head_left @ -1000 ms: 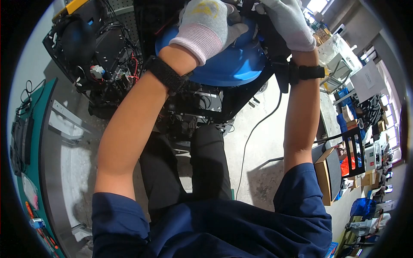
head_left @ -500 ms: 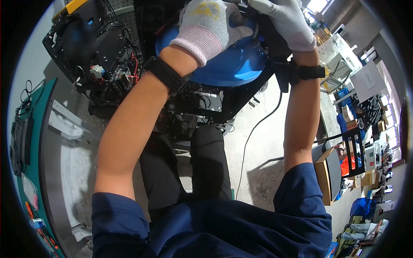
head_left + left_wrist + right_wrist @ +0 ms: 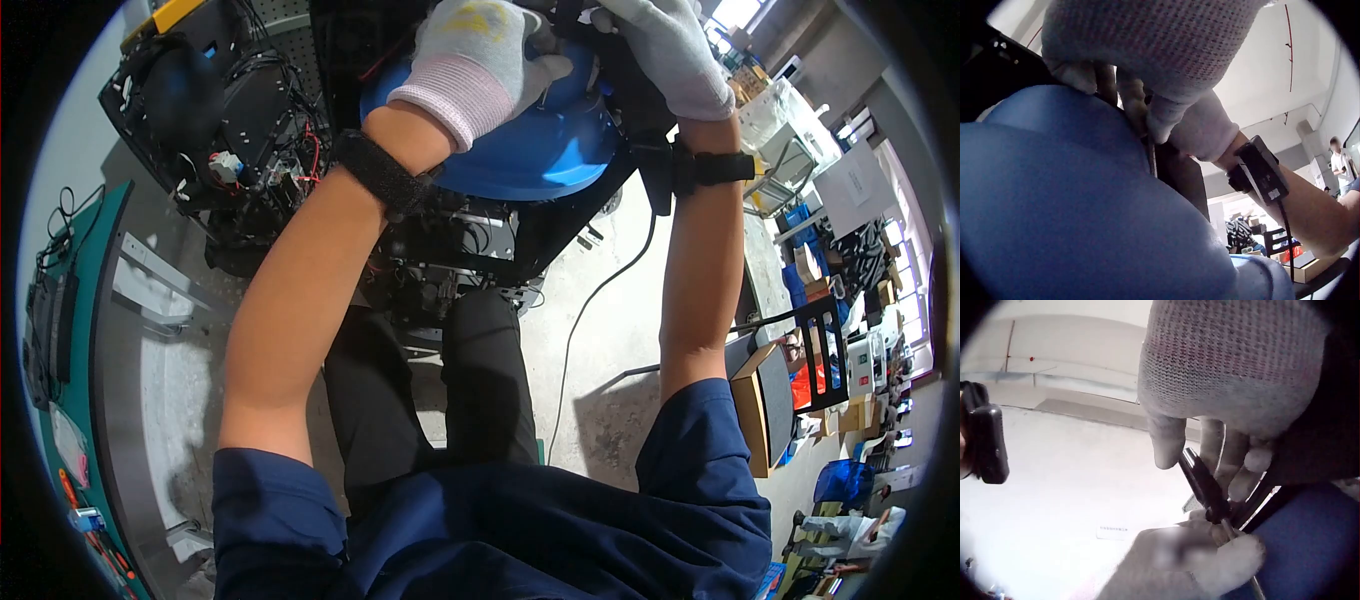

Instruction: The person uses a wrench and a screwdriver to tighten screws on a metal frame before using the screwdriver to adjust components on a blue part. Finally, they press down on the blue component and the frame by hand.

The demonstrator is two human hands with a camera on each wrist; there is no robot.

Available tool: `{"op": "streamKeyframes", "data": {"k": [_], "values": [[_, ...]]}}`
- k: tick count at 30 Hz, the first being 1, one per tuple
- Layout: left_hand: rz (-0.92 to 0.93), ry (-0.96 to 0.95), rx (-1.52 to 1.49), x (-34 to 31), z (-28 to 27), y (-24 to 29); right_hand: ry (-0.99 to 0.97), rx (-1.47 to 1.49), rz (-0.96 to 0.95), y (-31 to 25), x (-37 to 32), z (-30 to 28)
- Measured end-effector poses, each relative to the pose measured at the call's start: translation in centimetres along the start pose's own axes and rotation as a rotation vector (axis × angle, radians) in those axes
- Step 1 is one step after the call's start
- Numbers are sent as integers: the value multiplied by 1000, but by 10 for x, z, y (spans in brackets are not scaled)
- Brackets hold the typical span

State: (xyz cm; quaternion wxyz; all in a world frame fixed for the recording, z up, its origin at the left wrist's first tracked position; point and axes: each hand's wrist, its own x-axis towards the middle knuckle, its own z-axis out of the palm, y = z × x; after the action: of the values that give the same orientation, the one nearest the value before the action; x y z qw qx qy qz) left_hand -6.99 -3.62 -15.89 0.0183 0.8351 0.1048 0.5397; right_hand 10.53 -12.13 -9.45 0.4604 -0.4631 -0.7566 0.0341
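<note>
Both hands wear pale knit gloves. In the head view, the left hand [image 3: 475,70] lies over a rounded blue part [image 3: 550,160], and the right hand [image 3: 670,60] is beside it at the top edge. The right wrist view shows a screwdriver-like tool with a black handle [image 3: 1200,481] and a thin metal shaft [image 3: 1256,586]. Fingers of the right hand [image 3: 1229,375] are round the handle; the left hand [image 3: 1166,559] below pinches the shaft near it. In the left wrist view the shaft [image 3: 1152,156] runs down beside the blue part; its tip is hidden.
Black machinery with loose wires [image 3: 270,130] stands at the left, near a green-topped table [image 3: 105,290]. A cable [image 3: 585,320] runs across the floor. An open cardboard box [image 3: 757,410] and a black chair frame [image 3: 828,355] are at the right.
The left hand has shifted slightly to the left over the blue part. The right thumb and fingers reached farther left half a second ago and have since drawn back upward.
</note>
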Motion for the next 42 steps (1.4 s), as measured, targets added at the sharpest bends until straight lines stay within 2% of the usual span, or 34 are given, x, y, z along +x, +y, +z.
{"op": "streamKeyframes", "data": {"k": [2, 6, 8, 12, 14, 15, 17, 23, 25, 26, 27, 29, 33, 35, 38, 42], "values": [[15, -7, -9, 0, 0, -2, 26, 67, 85, 2, -1, 0], [23, -29, -39, 1, -2, -1, 26, 28, 112, -6, -2, 4], [3, -39, -11, 1, -2, 1, -9, 112, 53, -1, -1, 4], [18, -31, -8, 0, -1, 0, -13, 55, 36, -4, -1, 7], [-15, -35, -3, 0, 0, 1, 105, -26, -20, -11, -4, 16], [-48, -38, 0, 0, 0, 2, 106, -25, -20, -10, -2, 15], [-55, -38, -27, 1, 0, 3, 7, -12, 121, -8, 2, 10], [-151, -136, -158, 4, -3, 5, 15, -143, 264, -16, 3, 8], [-161, -135, -150, 3, -3, 5, 33, -58, 219, -15, 4, 15], [-94, -74, -108, 1, -1, 4, 52, 28, 173, -13, 3, 18], [-27, -13, -65, 0, -1, 3, 52, 27, 174, -10, 3, 18], [-30, -18, -47, 0, -1, 3, 104, -53, 99, -4, 4, 17], [1, -4, 13, 0, 0, 1, 134, -72, 90, -24, 2, 17], [-12, -17, 22, 0, -1, 4, 32, 94, 62, -19, -2, 12], [-26, -19, 38, 0, 0, 5, 42, -30, 124, -13, -2, 6], [-86, 11, -59, 0, 2, 4, 97, 26, 73, -2, 1, 9]]}}
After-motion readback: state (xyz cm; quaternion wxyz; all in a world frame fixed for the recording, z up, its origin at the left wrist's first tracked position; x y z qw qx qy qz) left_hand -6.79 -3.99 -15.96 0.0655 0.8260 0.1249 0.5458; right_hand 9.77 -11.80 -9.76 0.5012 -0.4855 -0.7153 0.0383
